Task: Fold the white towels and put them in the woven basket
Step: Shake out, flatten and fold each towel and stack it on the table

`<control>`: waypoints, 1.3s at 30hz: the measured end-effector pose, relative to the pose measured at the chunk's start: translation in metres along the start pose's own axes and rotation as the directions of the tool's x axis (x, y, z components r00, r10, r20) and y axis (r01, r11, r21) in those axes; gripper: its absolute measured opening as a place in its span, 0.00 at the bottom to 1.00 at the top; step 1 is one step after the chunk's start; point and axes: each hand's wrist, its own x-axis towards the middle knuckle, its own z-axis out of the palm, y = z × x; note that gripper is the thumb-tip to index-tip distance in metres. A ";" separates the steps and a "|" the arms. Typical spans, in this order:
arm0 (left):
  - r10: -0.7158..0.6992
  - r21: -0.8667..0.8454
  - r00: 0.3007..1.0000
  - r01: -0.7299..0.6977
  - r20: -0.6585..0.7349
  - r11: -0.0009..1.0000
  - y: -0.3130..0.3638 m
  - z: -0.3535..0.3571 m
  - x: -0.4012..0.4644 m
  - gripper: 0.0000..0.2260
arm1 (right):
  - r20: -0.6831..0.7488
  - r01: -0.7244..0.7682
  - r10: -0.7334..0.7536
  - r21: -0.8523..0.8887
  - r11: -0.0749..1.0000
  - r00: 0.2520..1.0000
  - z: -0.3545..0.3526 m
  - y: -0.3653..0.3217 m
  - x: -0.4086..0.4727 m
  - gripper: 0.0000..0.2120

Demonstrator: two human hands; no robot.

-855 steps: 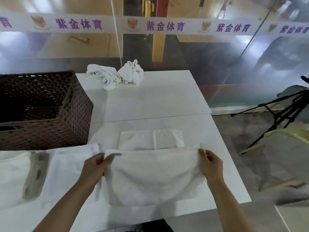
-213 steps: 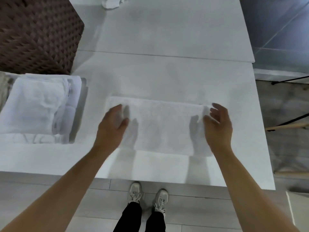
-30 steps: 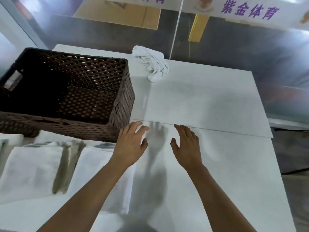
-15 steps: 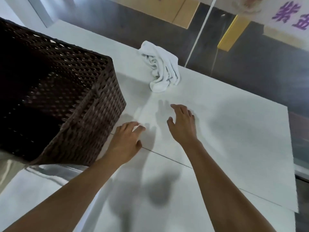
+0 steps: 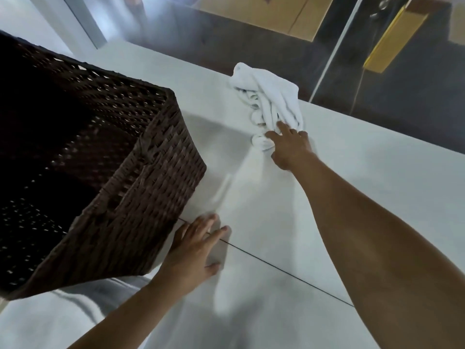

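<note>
Crumpled white cloth towel [image 5: 269,102] lies bunched in ropey folds at the far edge of the white worktop [image 5: 352,197]. Right hand [image 5: 289,147] reaches it, fingers [image 5: 283,127] touching its near end; whether they grasp it cannot be told. Left hand [image 5: 193,255] rests flat on the worktop, fingers released, just beside the dark brown woven basket [image 5: 141,192], whose visible interior is dark.
</note>
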 end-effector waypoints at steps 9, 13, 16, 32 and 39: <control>-0.018 0.008 1.000 0.019 -0.018 1.000 0.001 0.002 0.001 0.38 | -0.233 -0.040 0.085 0.189 0.981 0.969 0.037 -0.022 -0.073 0.12; -0.060 0.035 0.997 0.058 0.058 0.998 0.005 -0.002 0.000 0.37 | -0.275 -0.068 0.134 0.236 0.969 0.952 0.059 -0.041 -0.149 0.09; -0.064 0.046 0.988 0.058 0.139 0.997 0.006 -0.008 -0.002 0.36 | -0.240 -0.116 0.186 0.275 0.954 0.953 0.073 -0.057 -0.206 0.07; -0.009 -0.618 0.993 0.081 0.119 0.782 0.093 -0.026 -0.104 0.18 | -0.059 -0.114 0.406 0.914 0.390 0.912 0.018 -0.119 -0.368 0.03; -0.080 -0.741 0.983 -0.069 -0.164 0.668 0.096 -0.085 -0.132 0.31 | -0.088 -0.037 0.319 0.930 0.365 0.944 -0.047 -0.148 -0.417 0.17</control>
